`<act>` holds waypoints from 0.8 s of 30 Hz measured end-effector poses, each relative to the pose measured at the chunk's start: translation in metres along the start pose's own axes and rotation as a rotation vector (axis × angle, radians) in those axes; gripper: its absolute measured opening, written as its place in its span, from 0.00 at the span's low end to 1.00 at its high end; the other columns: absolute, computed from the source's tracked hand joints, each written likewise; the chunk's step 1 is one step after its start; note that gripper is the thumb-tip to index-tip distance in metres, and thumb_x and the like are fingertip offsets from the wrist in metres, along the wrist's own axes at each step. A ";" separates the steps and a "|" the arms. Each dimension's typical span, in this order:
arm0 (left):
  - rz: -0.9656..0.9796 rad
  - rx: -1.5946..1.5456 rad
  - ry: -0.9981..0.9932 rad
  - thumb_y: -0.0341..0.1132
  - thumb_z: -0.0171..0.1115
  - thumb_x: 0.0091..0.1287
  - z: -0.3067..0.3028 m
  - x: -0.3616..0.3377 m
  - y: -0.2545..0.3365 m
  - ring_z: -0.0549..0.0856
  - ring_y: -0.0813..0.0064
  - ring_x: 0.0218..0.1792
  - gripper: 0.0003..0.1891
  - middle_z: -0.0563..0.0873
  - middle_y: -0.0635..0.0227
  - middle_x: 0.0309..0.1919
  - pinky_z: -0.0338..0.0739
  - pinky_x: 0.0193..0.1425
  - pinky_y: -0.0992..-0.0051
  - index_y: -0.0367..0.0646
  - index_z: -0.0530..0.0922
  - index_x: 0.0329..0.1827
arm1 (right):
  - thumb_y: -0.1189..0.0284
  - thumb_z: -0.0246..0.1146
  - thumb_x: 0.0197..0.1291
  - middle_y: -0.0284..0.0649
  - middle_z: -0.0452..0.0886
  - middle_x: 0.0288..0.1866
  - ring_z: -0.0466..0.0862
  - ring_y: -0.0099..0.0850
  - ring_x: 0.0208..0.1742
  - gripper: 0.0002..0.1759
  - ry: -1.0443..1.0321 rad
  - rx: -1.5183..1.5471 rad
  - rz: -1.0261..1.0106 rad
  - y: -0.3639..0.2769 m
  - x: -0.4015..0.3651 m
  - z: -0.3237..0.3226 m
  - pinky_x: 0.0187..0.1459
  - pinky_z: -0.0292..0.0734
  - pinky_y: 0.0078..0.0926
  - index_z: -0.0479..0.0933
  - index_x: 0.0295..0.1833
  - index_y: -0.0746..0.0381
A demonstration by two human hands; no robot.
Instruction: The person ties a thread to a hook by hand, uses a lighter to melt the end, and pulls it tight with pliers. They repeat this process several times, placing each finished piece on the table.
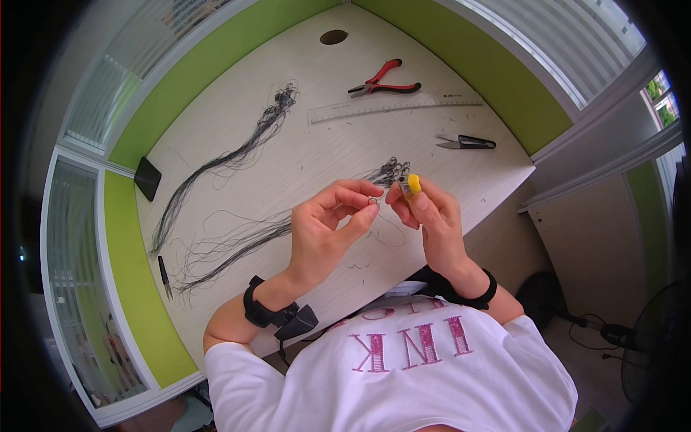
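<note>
Over the front of the table, my left hand point(322, 225) pinches a small dark metal ring point(373, 202) between thumb and fingertips. A thin thread curves down below it. My right hand point(440, 223) is closed around what looks like a lighter point(413, 184) with a yellow end and a metal part, its lower body hidden by my fingers. The two hands are close together but apart. Behind them lies a bundle of dark threads point(245, 243) with a cluster of dark metal loops point(392, 171) at its right end. My left forearm partly covers this bundle.
A second bundle of dark threads point(232, 156) lies further left. Red-handled pliers point(383, 81), a clear ruler point(392, 108) and black thread snips point(468, 142) lie at the back right. Tweezers point(165, 277) and a black phone-like slab point(147, 178) are at the left edge. Green partitions point(468, 68) enclose the table.
</note>
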State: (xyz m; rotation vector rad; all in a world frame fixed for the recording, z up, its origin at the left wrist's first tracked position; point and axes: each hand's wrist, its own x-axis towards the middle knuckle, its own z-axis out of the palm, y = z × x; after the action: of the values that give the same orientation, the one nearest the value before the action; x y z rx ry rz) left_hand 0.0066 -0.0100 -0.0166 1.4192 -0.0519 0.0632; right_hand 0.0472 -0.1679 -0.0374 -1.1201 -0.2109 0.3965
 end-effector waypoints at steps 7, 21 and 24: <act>0.018 0.011 -0.022 0.21 0.58 0.60 -0.003 0.000 -0.005 0.77 0.75 0.49 0.02 0.78 0.59 0.48 0.71 0.54 0.76 0.35 0.78 0.34 | 0.80 0.62 0.56 0.33 0.71 0.29 0.68 0.19 0.28 0.05 -0.086 -0.324 -0.343 0.006 0.005 -0.003 0.29 0.61 0.15 0.75 0.38 0.68; -0.141 -0.080 0.000 0.26 0.57 0.60 -0.001 0.001 0.001 0.76 0.82 0.36 0.05 0.79 0.59 0.49 0.71 0.42 0.81 0.34 0.80 0.35 | 0.86 0.64 0.42 0.41 0.76 0.35 0.78 0.30 0.30 0.16 -0.063 -0.772 -0.787 -0.006 0.009 -0.007 0.28 0.73 0.21 0.75 0.40 0.66; -0.155 -0.112 -0.014 0.25 0.58 0.61 -0.002 0.002 0.003 0.77 0.80 0.42 0.05 0.79 0.58 0.49 0.72 0.46 0.80 0.33 0.80 0.36 | 0.86 0.66 0.34 0.41 0.77 0.33 0.79 0.32 0.28 0.19 -0.057 -0.840 -0.854 -0.004 0.012 -0.008 0.25 0.73 0.23 0.76 0.39 0.64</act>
State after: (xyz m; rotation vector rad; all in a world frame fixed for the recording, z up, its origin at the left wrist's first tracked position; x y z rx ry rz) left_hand 0.0079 -0.0078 -0.0139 1.3079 0.0422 -0.0766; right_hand 0.0616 -0.1714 -0.0375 -1.6977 -0.9233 -0.4793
